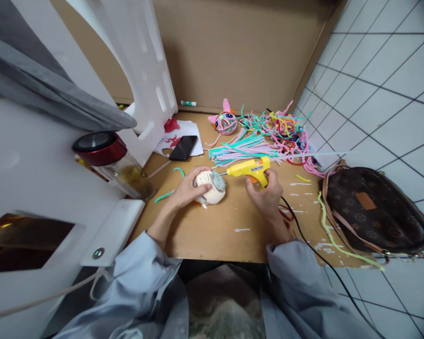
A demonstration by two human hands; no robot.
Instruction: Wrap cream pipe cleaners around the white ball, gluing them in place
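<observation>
My left hand is wrapped round a whitish, roundish craft ball with a pale blue-grey patch on its upper right side. My right hand grips the handle of a yellow hot glue gun, its nozzle pointing left. The tip of the nozzle is at the patch on the ball; whether it touches I cannot tell. A long translucent glue stick sticks out of the gun's back end. Short teal pipe cleaners lie left of my left hand.
Behind are a bundle of pink and teal pipe cleaners, a tangled pile, a pink-eared figure and a phone. A glass bottle stands left, a brown bag right. The gun's black cord runs over the table's front edge.
</observation>
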